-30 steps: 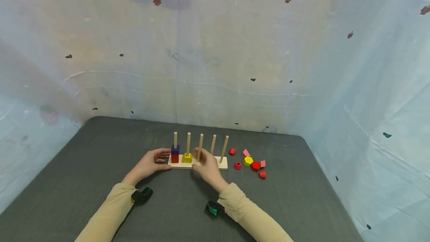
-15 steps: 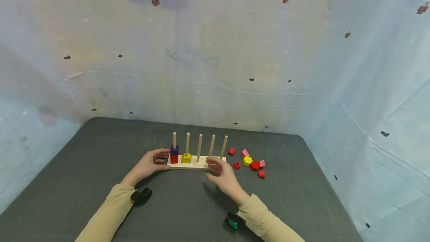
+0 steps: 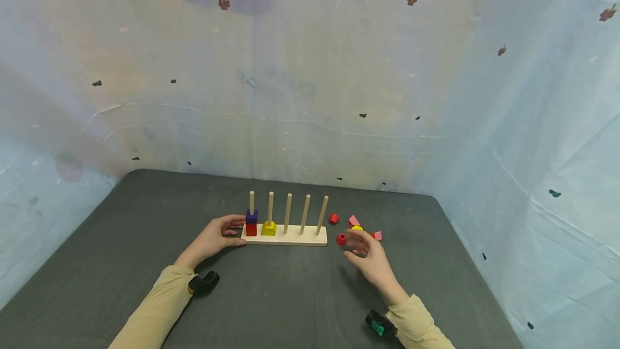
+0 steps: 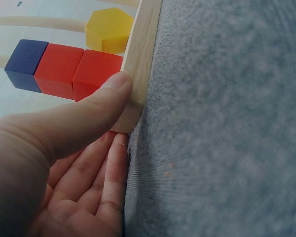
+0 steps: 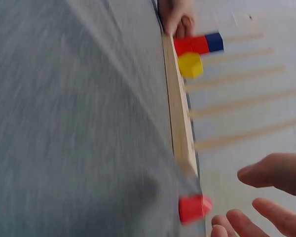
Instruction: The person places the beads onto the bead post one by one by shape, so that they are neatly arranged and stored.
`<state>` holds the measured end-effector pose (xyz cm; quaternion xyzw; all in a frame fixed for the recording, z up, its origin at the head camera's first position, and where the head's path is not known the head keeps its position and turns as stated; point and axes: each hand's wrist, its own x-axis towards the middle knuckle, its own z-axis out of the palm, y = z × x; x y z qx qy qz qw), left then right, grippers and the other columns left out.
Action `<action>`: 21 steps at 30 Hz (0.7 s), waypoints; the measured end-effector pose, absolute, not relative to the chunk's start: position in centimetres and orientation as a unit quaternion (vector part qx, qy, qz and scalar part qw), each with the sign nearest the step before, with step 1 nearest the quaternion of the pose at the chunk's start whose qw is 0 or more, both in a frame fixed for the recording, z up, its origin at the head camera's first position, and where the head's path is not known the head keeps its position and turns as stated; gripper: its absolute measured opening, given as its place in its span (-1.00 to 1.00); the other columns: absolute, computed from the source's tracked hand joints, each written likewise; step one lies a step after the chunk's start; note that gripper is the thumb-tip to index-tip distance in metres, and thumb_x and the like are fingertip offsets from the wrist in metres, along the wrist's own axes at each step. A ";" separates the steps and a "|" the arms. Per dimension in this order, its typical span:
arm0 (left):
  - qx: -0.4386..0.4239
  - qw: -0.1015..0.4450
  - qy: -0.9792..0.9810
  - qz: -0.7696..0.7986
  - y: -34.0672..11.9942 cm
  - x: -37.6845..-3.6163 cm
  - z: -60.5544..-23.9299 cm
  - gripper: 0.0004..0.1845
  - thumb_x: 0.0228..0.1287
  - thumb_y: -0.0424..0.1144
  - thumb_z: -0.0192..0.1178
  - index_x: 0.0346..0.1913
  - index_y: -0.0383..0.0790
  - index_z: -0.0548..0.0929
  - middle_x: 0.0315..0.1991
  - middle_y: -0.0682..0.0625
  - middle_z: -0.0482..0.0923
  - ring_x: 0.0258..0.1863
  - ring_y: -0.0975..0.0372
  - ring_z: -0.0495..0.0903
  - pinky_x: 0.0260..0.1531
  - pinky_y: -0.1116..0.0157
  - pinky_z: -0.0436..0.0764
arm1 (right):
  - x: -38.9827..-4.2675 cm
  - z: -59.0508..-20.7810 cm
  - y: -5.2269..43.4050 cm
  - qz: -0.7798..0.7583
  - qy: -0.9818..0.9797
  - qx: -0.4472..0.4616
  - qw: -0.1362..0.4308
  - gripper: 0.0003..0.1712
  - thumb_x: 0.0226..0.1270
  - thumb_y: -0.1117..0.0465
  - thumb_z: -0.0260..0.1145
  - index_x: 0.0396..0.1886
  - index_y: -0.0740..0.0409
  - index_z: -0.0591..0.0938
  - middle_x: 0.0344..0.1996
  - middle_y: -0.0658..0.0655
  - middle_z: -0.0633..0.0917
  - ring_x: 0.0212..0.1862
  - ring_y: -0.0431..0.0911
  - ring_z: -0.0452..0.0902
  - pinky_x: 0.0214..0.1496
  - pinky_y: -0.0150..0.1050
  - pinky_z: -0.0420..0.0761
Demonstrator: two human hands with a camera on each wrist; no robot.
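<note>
A wooden peg board (image 3: pixel 290 239) with several upright pegs stands on the table. At its left end my left hand (image 3: pixel 213 238) holds it, thumb at the front corner and fingers around the end. The leftmost peg carries two red cubes (image 4: pixel 60 70) under a dark blue cube (image 4: pixel 26 65). On the second peg sits a yellow hexagonal block (image 3: pixel 268 228); the other pegs are bare. My right hand (image 3: pixel 372 263) hovers with loosely bent fingers over the loose blocks, holding nothing. It partly covers a loose yellow hexagonal block (image 3: pixel 357 228) and red blocks.
Right of the board lie a red block (image 3: pixel 334 218), a red block with a hole (image 3: pixel 341 239), a pink triangular block (image 3: pixel 354 221) and a pink square block (image 3: pixel 378 236). A patterned sheet (image 3: pixel 310 96) hangs behind the dark tabletop (image 3: pixel 271 300).
My right hand has left the middle of the board and moved right to the loose blocks. The left hand stays at the board's end.
</note>
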<state>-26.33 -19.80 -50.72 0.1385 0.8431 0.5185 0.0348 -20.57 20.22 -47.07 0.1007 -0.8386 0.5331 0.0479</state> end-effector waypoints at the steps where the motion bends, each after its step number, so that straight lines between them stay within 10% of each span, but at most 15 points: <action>1: 0.137 0.036 0.843 0.520 -19.8 -26.3 -50.7 -0.29 0.06 -0.27 0.44 0.28 -0.37 0.41 0.19 -0.27 0.45 0.15 -0.04 0.46 0.10 0.03 0.49 | -20.5 -47.0 20.8 0.530 -0.841 0.094 0.049 -0.42 0.13 0.48 0.38 0.19 0.26 0.49 0.11 0.25 0.56 0.06 0.11 0.55 0.02 -0.08 0.59; 21: 0.147 0.032 0.836 0.527 -19.8 -26.2 -50.8 -0.29 0.07 -0.31 0.43 0.28 -0.41 0.40 0.19 -0.31 0.44 0.14 -0.08 0.46 0.07 0.01 0.51 | -22.4 -47.3 26.4 0.439 -0.893 0.079 0.062 -0.41 0.14 0.45 0.40 0.20 0.32 0.47 0.07 0.29 0.57 0.07 0.15 0.50 0.05 0.04 0.56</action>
